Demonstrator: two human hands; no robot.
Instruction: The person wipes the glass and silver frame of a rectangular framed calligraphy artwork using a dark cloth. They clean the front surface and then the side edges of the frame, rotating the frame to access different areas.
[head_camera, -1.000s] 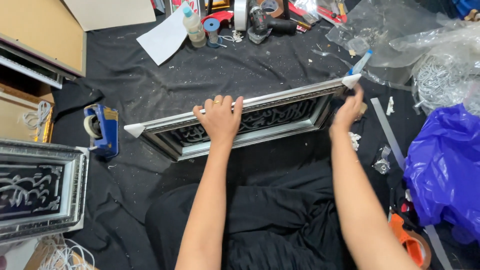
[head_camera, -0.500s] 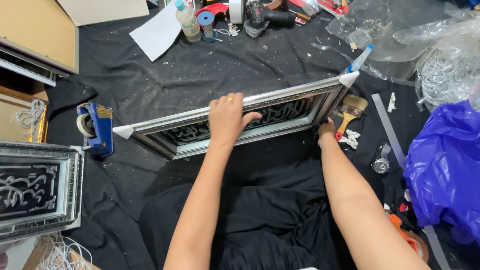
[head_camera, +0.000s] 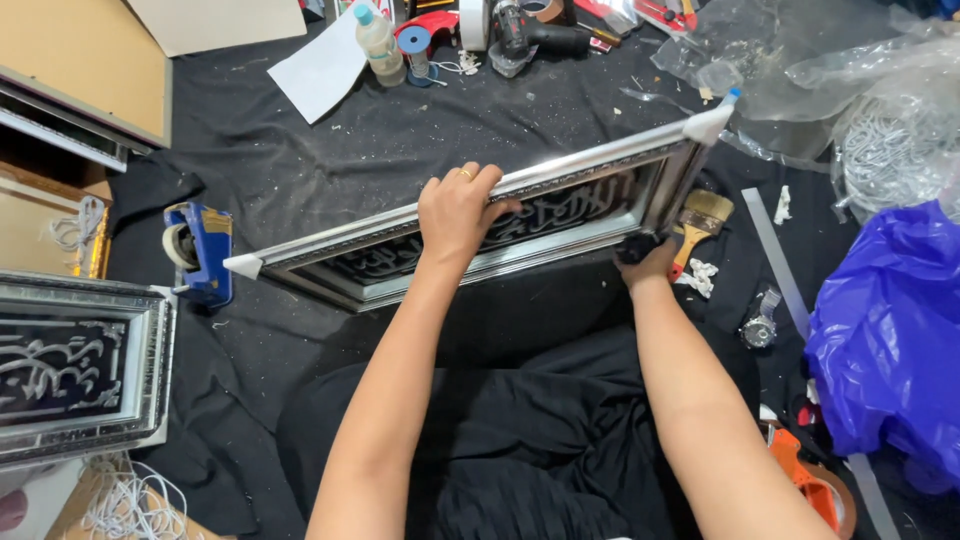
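Note:
A long silver picture frame (head_camera: 380, 235) with dark ornamental lettering inside stands tilted on its long edge on the black cloth, white corner protectors on its ends. My left hand (head_camera: 458, 207) grips the top rail near the middle, fingers curled over it. My right hand (head_camera: 648, 264) holds the lower right corner of the frame, mostly tucked under it. A paintbrush (head_camera: 703, 218) with a red handle lies just right of that hand.
A blue tape dispenser (head_camera: 200, 248) sits at the frame's left end. Another silver frame (head_camera: 70, 370) lies at the left. A bottle (head_camera: 380, 45), a drill (head_camera: 525, 35), clear plastic wrap (head_camera: 860, 90), a blue plastic bag (head_camera: 890, 340) and an orange tape dispenser (head_camera: 810, 480) surround the cloth.
The frame has been raised from lying flat to standing on its long edge. My right hand went from the upper right corner down to the lower right corner, uncovering the paintbrush.

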